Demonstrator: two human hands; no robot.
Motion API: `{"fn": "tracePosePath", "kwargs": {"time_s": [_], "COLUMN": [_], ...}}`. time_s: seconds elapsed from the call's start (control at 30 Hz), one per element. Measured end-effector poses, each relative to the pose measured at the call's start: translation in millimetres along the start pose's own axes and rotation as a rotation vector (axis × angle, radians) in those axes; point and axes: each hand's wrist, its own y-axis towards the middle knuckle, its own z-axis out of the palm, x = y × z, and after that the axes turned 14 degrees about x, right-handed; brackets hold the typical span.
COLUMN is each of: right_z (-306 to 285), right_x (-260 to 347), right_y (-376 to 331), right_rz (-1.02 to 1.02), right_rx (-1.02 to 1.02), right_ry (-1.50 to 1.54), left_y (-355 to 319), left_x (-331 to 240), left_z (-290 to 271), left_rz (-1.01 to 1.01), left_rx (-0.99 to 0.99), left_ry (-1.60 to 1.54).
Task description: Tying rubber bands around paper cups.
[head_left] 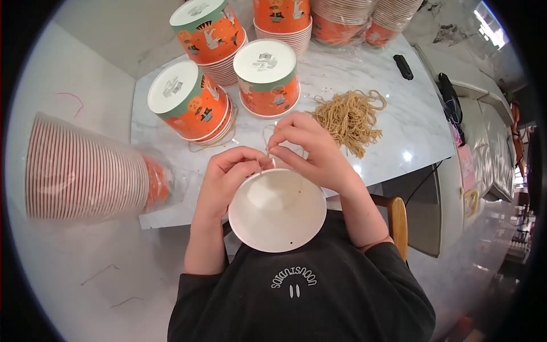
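A white-lined paper bucket point(277, 214) is tilted with its mouth toward me, close to my chest at the table's front edge. A small dark hole shows near its lower rim. At the far rim, my left hand point(228, 175) is closed in a pinch on a thin tan cord point(266, 135). Just to the right, my right hand point(312, 153) pinches the same cord between thumb and fingers, with a loop of it standing above the fingertips. The fingers partly hide where the cord meets the rim.
A heap of tan cord pieces point(350, 121) lies right of my hands. Upside-down orange and green paper buckets point(268, 85) stand beyond them. A plastic-wrapped stack of buckets point(85, 171) is at the left. A black object point(403, 66) lies at the far right, and a wooden chair point(397, 225) stands nearby.
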Motion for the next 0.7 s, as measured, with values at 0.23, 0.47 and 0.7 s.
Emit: {"fn": "tracePosePath", "kwargs": {"time_s": [0.23,0.47,0.7], "right_z": [11,19,23], "right_x": [12,9,9], "right_y": [15,11,10], "right_rz": [-0.040,0.033,0.050], "right_rx": [-0.123,-0.113,-0.104], "right_ry": [-0.308,-0.367,-0.299], "left_y": [10,17,17], "left_x": [17,28,20], "left_z": [-14,-23,-16], "left_rz": [0.161,0.167,0.204], "left_rx": [-0.044,-0.135,-0.113], "left_ry": [0.153,0.158,0.308]}}
